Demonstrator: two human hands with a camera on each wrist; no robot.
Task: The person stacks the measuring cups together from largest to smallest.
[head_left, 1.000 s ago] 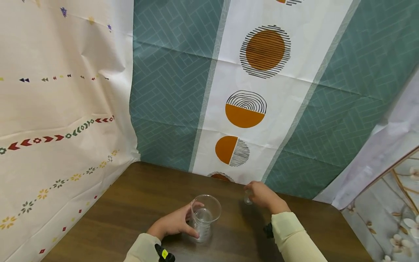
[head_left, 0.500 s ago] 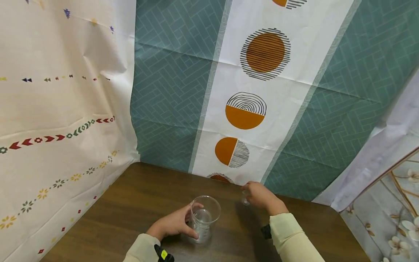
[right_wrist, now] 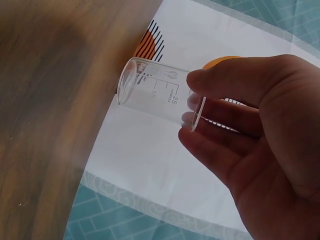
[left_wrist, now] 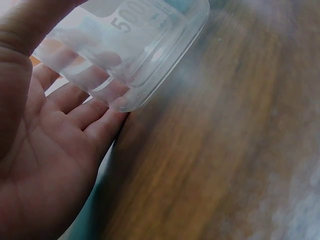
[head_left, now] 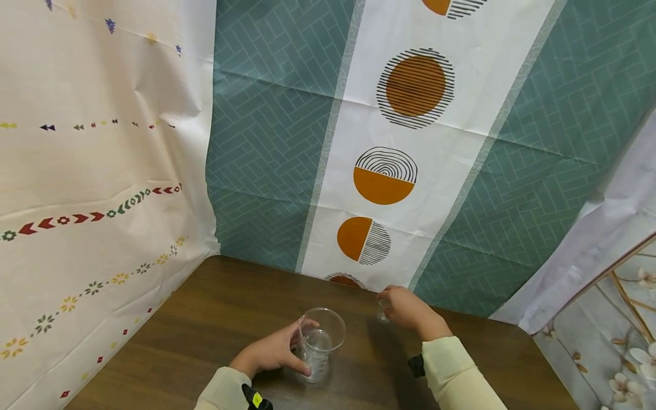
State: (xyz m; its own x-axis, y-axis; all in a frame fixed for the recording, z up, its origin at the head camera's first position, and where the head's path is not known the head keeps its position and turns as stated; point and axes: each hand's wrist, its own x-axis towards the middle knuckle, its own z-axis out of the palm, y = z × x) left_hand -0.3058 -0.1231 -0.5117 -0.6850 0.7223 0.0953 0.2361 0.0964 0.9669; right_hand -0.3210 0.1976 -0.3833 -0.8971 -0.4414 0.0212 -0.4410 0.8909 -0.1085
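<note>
My left hand (head_left: 279, 348) curls round a large clear beaker (head_left: 319, 356) on the wooden table, thumb at the near side and fingers behind. Close up in the left wrist view, the beaker (left_wrist: 135, 37) shows a "500" mark and its rounded base edge; the left palm (left_wrist: 50, 150) faces it. To the right and further back, my right hand (head_left: 410, 310) pinches a small glass beaker (head_left: 382, 313) by its rim. In the right wrist view this small beaker (right_wrist: 157, 92) bears graduation lines and a "25" mark. Whether its base touches the table I cannot tell.
The dark brown wooden table (head_left: 230, 307) meets a green-and-white patterned cloth (head_left: 266, 171) at the back. A cream printed cloth (head_left: 102, 250) hangs along the left side. At the right is a floral-patterned surface (head_left: 615, 341).
My right hand has shifted very slightly left with the small beaker. The left hand and the large beaker have stayed in place.
</note>
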